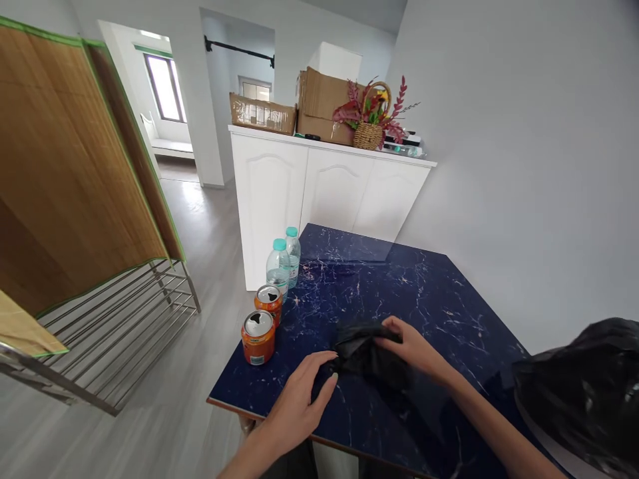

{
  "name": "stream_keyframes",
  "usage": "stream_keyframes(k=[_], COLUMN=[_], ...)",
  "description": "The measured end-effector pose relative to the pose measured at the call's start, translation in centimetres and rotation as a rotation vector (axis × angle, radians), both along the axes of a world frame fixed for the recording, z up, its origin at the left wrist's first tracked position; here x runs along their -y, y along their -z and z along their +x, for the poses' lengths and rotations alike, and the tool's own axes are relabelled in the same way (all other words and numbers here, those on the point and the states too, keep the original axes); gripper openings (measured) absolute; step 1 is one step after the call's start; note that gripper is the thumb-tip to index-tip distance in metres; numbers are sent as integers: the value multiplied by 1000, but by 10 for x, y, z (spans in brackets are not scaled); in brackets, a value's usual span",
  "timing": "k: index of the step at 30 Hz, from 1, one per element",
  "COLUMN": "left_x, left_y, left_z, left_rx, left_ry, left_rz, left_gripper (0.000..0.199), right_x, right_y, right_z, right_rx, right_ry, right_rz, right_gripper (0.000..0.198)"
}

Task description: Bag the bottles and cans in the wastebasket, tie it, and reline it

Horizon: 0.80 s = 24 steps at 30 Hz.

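A crumpled black plastic bag (372,356) is held low over the dark blue marbled table (419,293), partly blurred. My left hand (302,399) has its thumb and fingers closed on the bag's left edge. On the other side, my right hand (412,346) pinches the bag's upper right part between thumb and fingers. Left of the hands, two opened orange drink cans, a nearer can (258,340) and a farther can (269,303), stand upright near the table edge. Behind them are two clear bottles with teal caps, a nearer bottle (278,269) and a farther bottle (293,256).
A black bag (582,392) covers a white container at the lower right. Past the table stands a white cabinet (272,193) bearing cardboard boxes (324,103) and a flower basket (368,136). Leftward is a metal rack (150,332) with a draped bamboo mat (74,179).
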State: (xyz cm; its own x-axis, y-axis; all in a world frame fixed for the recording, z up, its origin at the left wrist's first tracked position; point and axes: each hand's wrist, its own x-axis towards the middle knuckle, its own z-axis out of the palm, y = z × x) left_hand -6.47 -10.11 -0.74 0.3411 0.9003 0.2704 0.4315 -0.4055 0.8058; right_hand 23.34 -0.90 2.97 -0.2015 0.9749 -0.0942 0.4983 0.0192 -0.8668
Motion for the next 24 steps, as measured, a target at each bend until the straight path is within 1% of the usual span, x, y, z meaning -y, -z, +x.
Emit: stream_keyframes(k=[3, 5, 7, 8, 9, 11, 14, 16, 18, 19, 21, 23, 24], left_x=[-1, -1, 0, 0, 1, 0, -2, -4, -5, -6, -5, -5, -7], left_y=[0, -1, -3, -4, -5, -5, -3, -2, -1, -1, -4, -8, -10], left_z=[-1, -2, -3, -4, -4, -5, -5, -5, -3, -2, 4, 15, 23], left_rx=[120, 167, 193, 196, 193, 176, 155, 138, 101, 69, -26, -140, -192], left_ry=[-126, -188, -206, -200, -186, -150, -112, -92, -78, -74, -59, 0, 50], left_rz=[-29, -36, -27, -29, -35, -51, -47, -29, -8, 6, 47, 101, 134], left_gripper=[29, 25, 21, 19, 18, 17, 17, 16, 15, 15, 15, 18, 20], right_x=[-39, -58, -70, -74, -78, -84, -93, -95, -92, -87, -74, -55, -44], right_y=[16, 26, 32, 33, 32, 24, 6, -6, -12, -13, -8, 3, 9], right_z=[-35, -53, -61, -59, -54, -32, 22, 61, 93, 105, 118, 119, 117], right_rx=[-27, -31, -15, 5, 35, 122, 292, 410, 524, 578, 669, 726, 744], right_ry=[128, 179, 188, 180, 166, 125, 56, 29, 37, 62, 142, 217, 235], right_rz=[-53, -92, -110, -115, -120, -129, -120, -83, -29, 10, 119, 241, 303], right_gripper=[40, 42, 45, 47, 49, 53, 56, 53, 50, 49, 52, 58, 59])
